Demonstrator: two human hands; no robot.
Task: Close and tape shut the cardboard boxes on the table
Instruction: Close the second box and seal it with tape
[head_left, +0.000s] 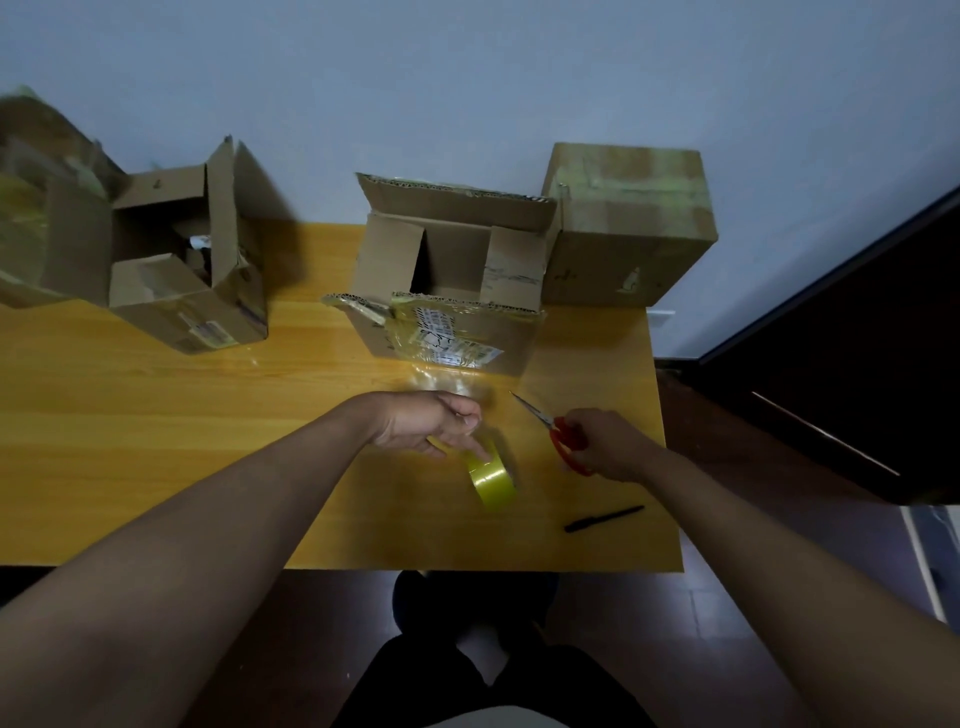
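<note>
My left hand hangs over the table, its fingers curled onto the top of the tape roll, which stands on edge just under them. A clear strip of tape runs from that hand away toward the middle box. My right hand grips the red handles of the scissors; their blades point up and left, away from me, long axis slanting toward the middle box, tips short of it.

The middle box sits straight ahead of both hands, top open, far flap upright, near flap tipped toward me with labels on it. Touching its right side is a closed box, at the table's far right corner by the wall. Well off to the left of my left hand stands another open box, flaps up, turned at an angle. Further left something blurred and brown fills the edge of view; I cannot tell what.

A black pen lies near the table's front right corner, below my right hand, long axis running left to right. Bare table stretches left of my left forearm, out to the near edge.
</note>
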